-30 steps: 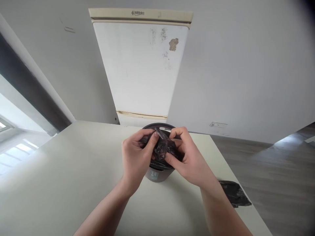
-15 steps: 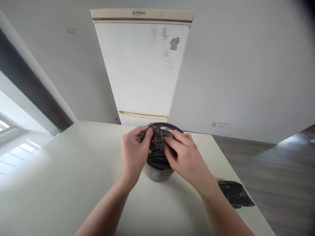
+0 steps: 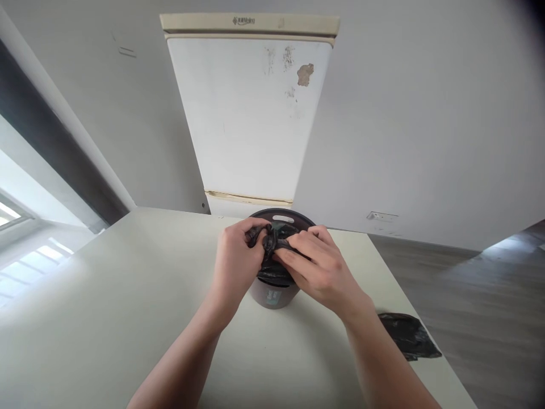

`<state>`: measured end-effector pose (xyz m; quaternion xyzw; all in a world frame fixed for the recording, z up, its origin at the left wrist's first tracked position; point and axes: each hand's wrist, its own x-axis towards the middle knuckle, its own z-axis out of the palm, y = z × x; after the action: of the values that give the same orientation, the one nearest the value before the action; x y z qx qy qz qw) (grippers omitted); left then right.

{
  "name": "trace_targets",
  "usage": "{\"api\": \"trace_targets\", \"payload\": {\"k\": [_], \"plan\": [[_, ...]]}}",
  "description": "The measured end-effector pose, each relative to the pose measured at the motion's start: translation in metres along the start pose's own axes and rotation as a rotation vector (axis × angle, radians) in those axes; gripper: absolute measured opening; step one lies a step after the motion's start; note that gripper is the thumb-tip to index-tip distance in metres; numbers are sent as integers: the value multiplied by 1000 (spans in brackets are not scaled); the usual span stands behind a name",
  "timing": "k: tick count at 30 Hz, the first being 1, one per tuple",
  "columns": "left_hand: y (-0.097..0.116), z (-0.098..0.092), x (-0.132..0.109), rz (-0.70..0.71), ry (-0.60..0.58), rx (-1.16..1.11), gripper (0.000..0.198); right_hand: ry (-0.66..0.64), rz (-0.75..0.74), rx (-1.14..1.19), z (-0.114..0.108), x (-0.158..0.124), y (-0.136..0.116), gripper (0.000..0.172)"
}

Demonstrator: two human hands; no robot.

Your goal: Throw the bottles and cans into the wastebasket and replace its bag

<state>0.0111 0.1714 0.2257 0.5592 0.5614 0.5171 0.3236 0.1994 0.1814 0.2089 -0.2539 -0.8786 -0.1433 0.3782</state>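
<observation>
A brown trash can (image 3: 272, 296) with a dark rim and a handle slot stands on the pale table. Inside it sits a black garbage bag (image 3: 276, 275), its top gathered up above the opening. My left hand (image 3: 242, 253) is closed on a bunched end of the bag at the left. On the other side my right hand (image 3: 317, 258) pinches a twisted strand of it. Between the two hands the plastic crosses in what looks like a knot. My right fingertips are partly hidden behind the hand.
A folded black plastic bag (image 3: 409, 336) lies at the table's right edge. Behind the table (image 3: 128, 307) stands a white refrigerator (image 3: 251, 113) against a grey wall. A socket (image 3: 382, 216) sits low on that wall, and wooden floor shows at the right.
The loose plastic between my hands has been drawn into a tighter twist. My right fingers have shifted onto a strand, and the can's back handle slot shows more fully.
</observation>
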Motion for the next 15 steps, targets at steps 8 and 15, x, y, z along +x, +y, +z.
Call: {"api": "trace_targets", "payload": {"k": [8,15], "plan": [[1,-2,-5,61,-149,13,19,34,104,73,2,3,-1,18],[3,-3,-7,128,-154,94,14,52,210,46,1,5,1,26]]}}
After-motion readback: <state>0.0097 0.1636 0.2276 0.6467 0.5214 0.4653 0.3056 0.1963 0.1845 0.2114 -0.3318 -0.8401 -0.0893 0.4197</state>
